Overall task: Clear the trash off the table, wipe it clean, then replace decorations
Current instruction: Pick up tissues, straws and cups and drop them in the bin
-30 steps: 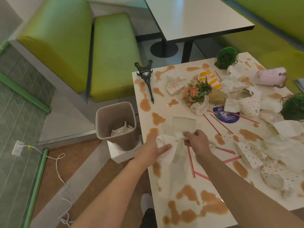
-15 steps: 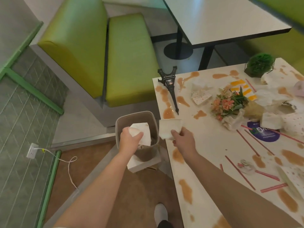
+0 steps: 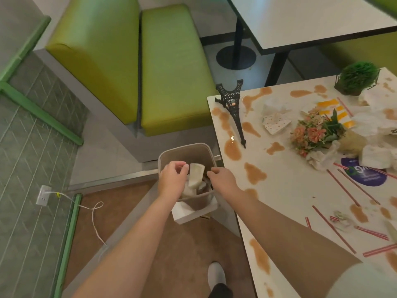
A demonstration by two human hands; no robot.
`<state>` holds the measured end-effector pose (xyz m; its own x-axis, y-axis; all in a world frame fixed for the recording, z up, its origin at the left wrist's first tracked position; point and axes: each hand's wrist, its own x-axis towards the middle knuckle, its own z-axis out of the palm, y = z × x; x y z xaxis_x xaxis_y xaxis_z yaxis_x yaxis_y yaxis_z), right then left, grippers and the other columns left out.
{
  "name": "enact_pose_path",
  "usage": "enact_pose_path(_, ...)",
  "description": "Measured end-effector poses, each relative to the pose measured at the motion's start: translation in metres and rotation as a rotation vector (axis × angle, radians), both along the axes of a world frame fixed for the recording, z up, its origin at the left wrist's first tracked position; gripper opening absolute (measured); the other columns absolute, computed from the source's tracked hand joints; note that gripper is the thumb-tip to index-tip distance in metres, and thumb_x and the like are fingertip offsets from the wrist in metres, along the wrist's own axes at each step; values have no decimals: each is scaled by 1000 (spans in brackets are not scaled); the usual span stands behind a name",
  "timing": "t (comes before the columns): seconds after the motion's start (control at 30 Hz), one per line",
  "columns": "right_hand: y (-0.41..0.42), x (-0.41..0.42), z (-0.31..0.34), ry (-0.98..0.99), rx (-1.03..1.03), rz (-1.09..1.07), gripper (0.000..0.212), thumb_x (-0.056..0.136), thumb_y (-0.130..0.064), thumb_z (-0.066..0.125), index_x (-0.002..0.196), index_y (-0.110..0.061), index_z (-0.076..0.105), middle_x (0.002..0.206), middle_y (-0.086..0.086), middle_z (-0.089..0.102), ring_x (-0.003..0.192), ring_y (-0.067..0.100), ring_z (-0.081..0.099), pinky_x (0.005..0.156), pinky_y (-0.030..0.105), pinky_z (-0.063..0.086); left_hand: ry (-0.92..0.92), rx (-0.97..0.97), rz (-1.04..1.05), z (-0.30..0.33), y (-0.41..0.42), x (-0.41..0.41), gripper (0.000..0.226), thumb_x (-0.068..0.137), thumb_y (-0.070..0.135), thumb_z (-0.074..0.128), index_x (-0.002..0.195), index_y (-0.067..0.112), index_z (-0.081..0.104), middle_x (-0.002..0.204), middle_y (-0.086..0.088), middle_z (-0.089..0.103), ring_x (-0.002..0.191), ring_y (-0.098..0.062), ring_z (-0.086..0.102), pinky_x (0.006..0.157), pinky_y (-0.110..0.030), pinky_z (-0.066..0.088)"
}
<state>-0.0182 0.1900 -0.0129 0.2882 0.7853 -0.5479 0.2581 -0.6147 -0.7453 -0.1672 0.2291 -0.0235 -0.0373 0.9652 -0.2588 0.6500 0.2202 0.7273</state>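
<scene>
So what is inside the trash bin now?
Inside the trash bin are white crumpled napkins, one standing upright between the hands. The left hand and right hand cover parts of the opening, so the bottom is hidden.

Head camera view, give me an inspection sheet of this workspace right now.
Surface: table covered in brown spills.
Job's things: bin beside table, napkins dropping in; Eiffel tower lying flat; flowers; green plant.
Clutter: crumpled napkins, striped straws.
Hands: left hand and right hand over bin, holding nothing.
Cables: white cord from wall outlet.
Surroundings: green booth seat, second table.
</scene>
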Motion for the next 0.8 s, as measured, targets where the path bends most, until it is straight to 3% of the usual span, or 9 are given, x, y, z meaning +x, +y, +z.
enact_pose_path(0.07, -6, 9, -1, -1, 33, -68, 33, 100, -22, 51, 131, -15, 58, 131, 3, 59, 117, 18, 54, 87, 20, 39, -27, -25, -34, 4, -3, 11, 13, 96, 39, 53, 102, 32, 61, 104, 10, 64, 99, -12, 60, 86, -39, 53)
enact_pose_path(0.2, -22, 45, 6, -19, 100, -209, 20, 97, -25, 53, 112, -16, 63, 108, 2, 65, 93, 17, 60, 61, 18, 41, -34, -86, -117, 8, -12, 40, 13, 98, 39, 51, 101, 31, 60, 99, 12, 65, 85, -7, 60, 80, -36, 53)
enact_pose_path(0.33, -41, 93, 12, -50, 176, -356, 15, 93, -28, 58, 97, -15, 64, 97, 0, 67, 87, 17, 60, 67, 24, 42, -44, -103, -237, 15, -23, 83, 17, 98, 40, 51, 102, 27, 61, 98, 9, 66, 90, -14, 61, 81, -37, 51)
enact_pose_path(0.5, -67, 145, 13, -59, 181, -454, 19, 92, -30, 60, 89, -11, 63, 90, 1, 66, 74, 15, 56, 58, 23, 39, -54, -90, -346, 25, -42, 140, 19, 98, 41, 50, 104, 25, 61, 97, 10, 63, 85, -9, 56, 69, -29, 41)
enact_pose_path(0.67, -99, 198, 4, -177, 120, -378, 18, 95, -27, 56, 93, -13, 67, 95, 1, 67, 75, 13, 56, 52, 21, 37, -35, -132, -413, 24, -72, 190, 15, 97, 40, 54, 101, 28, 61, 98, 11, 63, 92, -10, 59, 79, -31, 48)
enact_pose_path(0.8, -128, 246, 1, -324, 33, -267, 13, 94, -26, 57, 100, -20, 66, 93, -5, 62, 75, 10, 55, 55, 22, 37, 98, -193, -504, 19, -96, 222, 21, 90, 48, 61, 98, 29, 64, 99, 11, 62, 87, -9, 61, 75, -31, 51)
